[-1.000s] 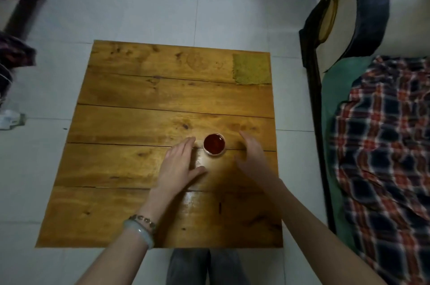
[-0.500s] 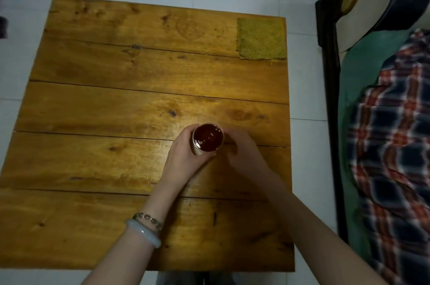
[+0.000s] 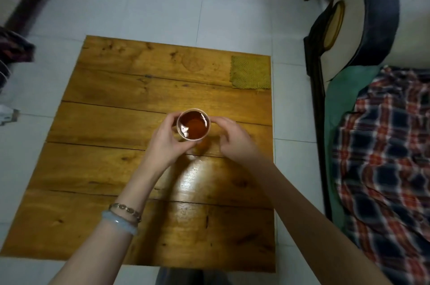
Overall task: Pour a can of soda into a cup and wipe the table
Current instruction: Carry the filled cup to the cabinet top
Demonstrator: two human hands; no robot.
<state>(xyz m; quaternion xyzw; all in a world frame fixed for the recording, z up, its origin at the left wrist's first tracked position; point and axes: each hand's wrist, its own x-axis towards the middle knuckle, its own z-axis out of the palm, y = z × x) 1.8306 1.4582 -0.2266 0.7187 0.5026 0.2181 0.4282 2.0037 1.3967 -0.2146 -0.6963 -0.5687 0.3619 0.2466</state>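
You're holding the full cup [image 3: 193, 127] mid-frame, left hand [image 3: 166, 143] fingers [image 3: 171, 120] wrapping it, right hand [image 3: 235, 138] curling alongside, contact I cannot tell, so pouring is looking done and wiping the desk [image 3: 111, 168] with that upper-right cloth [image 3: 251, 72] is remaining.

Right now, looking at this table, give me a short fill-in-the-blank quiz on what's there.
1. The bracelets are on the ____ wrist.
2. The green cloth lies at the far ____ corner of the table.
3. The cup of dark liquid is ____ the left hand and the right hand.

Missing words: left; right; between.
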